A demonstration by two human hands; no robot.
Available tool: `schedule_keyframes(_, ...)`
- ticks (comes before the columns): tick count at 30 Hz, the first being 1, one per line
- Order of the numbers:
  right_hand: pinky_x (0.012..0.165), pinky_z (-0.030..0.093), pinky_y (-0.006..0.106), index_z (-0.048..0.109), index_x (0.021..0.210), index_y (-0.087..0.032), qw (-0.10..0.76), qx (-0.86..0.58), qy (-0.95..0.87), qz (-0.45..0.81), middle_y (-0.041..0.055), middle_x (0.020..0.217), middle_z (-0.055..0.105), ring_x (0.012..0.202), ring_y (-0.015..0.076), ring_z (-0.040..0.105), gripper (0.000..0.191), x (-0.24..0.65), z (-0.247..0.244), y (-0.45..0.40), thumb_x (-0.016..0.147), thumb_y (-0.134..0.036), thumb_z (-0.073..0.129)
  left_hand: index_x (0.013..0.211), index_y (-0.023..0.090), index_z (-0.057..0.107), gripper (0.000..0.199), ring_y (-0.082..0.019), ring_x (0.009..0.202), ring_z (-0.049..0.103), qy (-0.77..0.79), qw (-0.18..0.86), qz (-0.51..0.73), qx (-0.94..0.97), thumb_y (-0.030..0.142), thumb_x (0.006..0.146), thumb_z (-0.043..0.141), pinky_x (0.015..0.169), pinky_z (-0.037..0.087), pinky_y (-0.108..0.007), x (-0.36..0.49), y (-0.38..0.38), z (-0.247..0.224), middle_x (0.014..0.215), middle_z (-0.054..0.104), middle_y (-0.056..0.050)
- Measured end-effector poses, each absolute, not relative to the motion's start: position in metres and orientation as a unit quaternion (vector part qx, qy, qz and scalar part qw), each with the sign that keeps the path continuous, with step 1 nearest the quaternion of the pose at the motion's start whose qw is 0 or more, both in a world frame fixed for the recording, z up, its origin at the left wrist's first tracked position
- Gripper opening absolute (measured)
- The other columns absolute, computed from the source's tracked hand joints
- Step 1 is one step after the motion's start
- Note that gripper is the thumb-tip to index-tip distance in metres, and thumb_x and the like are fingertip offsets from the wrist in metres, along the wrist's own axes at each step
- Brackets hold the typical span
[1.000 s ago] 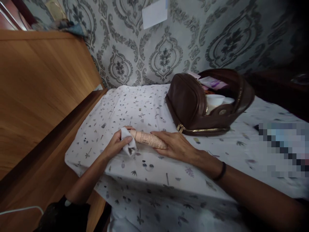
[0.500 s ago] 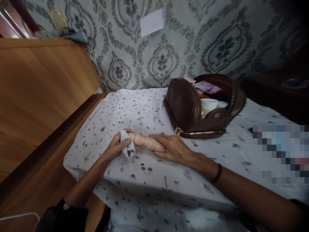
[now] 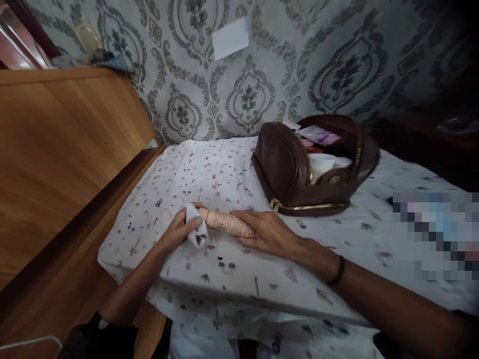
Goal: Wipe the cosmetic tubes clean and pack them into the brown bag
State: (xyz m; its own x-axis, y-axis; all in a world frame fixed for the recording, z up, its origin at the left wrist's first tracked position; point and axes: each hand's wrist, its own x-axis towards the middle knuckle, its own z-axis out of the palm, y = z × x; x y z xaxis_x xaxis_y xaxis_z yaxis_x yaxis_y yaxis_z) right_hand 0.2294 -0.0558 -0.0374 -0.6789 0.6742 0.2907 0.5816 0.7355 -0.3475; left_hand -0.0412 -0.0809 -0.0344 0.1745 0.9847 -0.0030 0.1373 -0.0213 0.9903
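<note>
A peach-coloured tube (image 3: 227, 223) with small printed text lies between my two hands, just over the patterned white cloth (image 3: 202, 172). My right hand (image 3: 267, 232) is wrapped round the tube's right end. A folded white cloth (image 3: 197, 227) is closed in my left hand (image 3: 180, 230), pressed against the tube's left end. The tip under that cloth is hidden. Behind my right hand stands a brown toiletry bag (image 3: 286, 159), its top unzipped, with white containers (image 3: 322, 162) and a pink and purple packet (image 3: 320, 134) inside.
A wooden panel (image 3: 71, 149) rises along the left side. Patterned wallpaper (image 3: 249, 99) covers the wall behind, with a white card (image 3: 230, 37) on it. A pixelated object (image 3: 437, 229) lies at the right. A white cable (image 3: 33, 343) runs at the lower left.
The view has shifted slightly. Both hands keep their hold on the tube and cloth, in nearly the same place.
</note>
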Motion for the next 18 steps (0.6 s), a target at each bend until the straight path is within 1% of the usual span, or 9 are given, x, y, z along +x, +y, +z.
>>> schedule_keyframes(3,0.069,0.049,0.030,0.061,0.128,-0.018,0.211,-0.343,-0.908,0.113,0.0091,0.102,0.075,0.081,0.0231,0.071,0.050,0.2292,-0.0386,-0.0556,0.081,-0.032,0.067,0.119,0.016,0.060,0.060,-0.014,0.077,0.056,0.488,0.504,0.423,0.574,0.054,0.075,0.073,0.064,0.045,-0.021,-0.0413,-0.0802,-0.0349,0.099,0.062,-0.006)
schedule_keyframes(6,0.068,0.048,0.029,0.062,0.126,-0.019,0.215,-0.343,-0.908,0.110,0.0086,0.101,0.075,0.080,0.0227,0.071,0.047,0.2292,-0.0392,-0.0556,0.081,-0.032,0.067,0.119,0.017,0.060,0.058,-0.013,0.075,0.056,0.487,0.510,0.421,0.570,0.053,0.075,0.073,0.063,0.045,-0.020,-0.0417,-0.0794,-0.0358,0.097,0.062,-0.005)
schedule_keyframes(9,0.068,0.048,0.029,0.061,0.128,-0.020,0.208,-0.345,-0.909,0.113,0.0079,0.102,0.075,0.080,0.0227,0.071,0.048,0.2292,-0.0373,-0.0563,0.081,-0.032,0.067,0.118,0.018,0.061,0.055,-0.012,0.074,0.055,0.479,0.512,0.424,0.573,0.052,0.076,0.073,0.064,0.045,-0.020,-0.0421,-0.0789,-0.0358,0.094,0.061,-0.003)
schedule_keyframes(15,0.068,0.048,0.029,0.060,0.128,-0.019,0.184,-0.355,-0.909,0.116,0.0087,0.103,0.075,0.082,0.0238,0.072,0.048,0.2285,-0.0314,-0.0578,0.082,-0.030,0.067,0.118,0.017,0.060,0.057,-0.012,0.072,0.053,0.477,0.515,0.426,0.571,0.051,0.075,0.074,0.062,0.044,-0.020,-0.0414,-0.0798,-0.0347,0.094,0.060,-0.004)
schedule_keyframes(18,0.069,0.047,0.031,0.059,0.129,-0.017,0.168,-0.359,-0.912,0.108,0.0100,0.105,0.075,0.084,0.0250,0.072,0.049,0.2278,-0.0305,-0.0592,0.083,-0.031,0.067,0.113,0.016,0.061,0.058,-0.012,0.071,0.053,0.498,0.487,0.430,0.575,0.056,0.074,0.073,0.062,0.043,-0.020,-0.0397,-0.0794,-0.0356,0.088,0.061,-0.002)
